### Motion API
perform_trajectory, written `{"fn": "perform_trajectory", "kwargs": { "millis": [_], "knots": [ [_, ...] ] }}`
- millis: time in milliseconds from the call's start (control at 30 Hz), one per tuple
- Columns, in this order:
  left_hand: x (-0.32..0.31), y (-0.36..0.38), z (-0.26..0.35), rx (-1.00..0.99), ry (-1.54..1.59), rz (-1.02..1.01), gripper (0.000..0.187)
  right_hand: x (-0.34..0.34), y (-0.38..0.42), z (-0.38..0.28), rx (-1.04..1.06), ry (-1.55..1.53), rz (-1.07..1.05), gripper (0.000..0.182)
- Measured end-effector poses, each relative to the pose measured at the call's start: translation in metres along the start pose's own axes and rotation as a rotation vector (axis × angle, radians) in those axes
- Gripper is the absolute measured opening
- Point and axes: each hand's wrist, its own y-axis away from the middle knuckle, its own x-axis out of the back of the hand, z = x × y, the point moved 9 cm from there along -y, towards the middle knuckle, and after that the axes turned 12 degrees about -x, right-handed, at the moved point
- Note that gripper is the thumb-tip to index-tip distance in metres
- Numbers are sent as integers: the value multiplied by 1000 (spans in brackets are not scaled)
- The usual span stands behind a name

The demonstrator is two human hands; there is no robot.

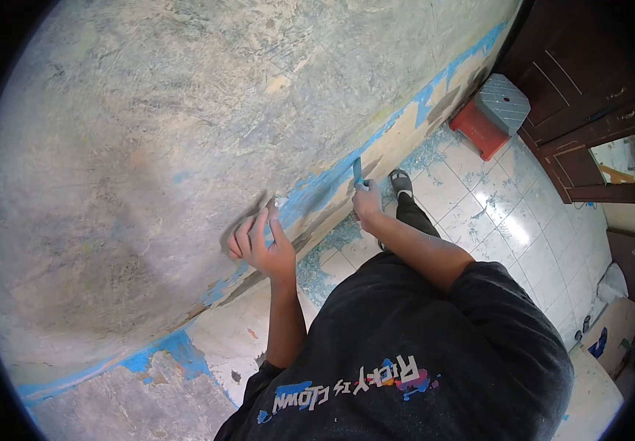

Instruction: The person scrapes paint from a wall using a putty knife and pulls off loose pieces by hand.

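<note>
My right hand (367,202) is closed around a scraper (358,170), whose blade meets the wall (185,95) at a strip of blue paint (317,184). Lower and to the left, my left hand (260,241) is raised against the wall with its fingers apart and bent, their tips at the bare grey plaster. Nothing shows in that hand. Below the blue strip the wall surface is cream and brown, with patches of old paint.
Blue paint flakes (424,156) litter the white tiled floor (472,228). By the wall stands a stool (483,128) with red sides and a grey top. Dark wooden cabinets (553,88) line the right. My sandalled foot (400,181) is near the wall.
</note>
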Motion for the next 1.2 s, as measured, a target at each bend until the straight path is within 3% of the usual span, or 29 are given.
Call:
{"fn": "perform_trajectory", "kwargs": {
  "millis": [167,567,867,967,1067,1167,1200],
  "knots": [
    [-10,-3,2,-49,-24,21,23,8,-18,7,82,60,23,22],
    [-15,-8,-3,-67,-44,-5,23,2,-10,-6,-40,-23,-49,19],
    [-23,-8,-7,-57,-46,-14,26,1,-10,-4,158,225,161,23],
    [-22,-13,-3,-65,-86,-55,23,1,-26,0,35,118,131,24],
    [-23,-13,-3,-78,-79,-54,24,-18,-17,12,146,93,102,19],
    [-25,-14,-2,-75,-86,-44,23,-18,-61,25,288,96,239,19],
    [-25,-13,-2,-75,-88,-47,23,-17,-60,23,200,41,165,19]
  ]
}}
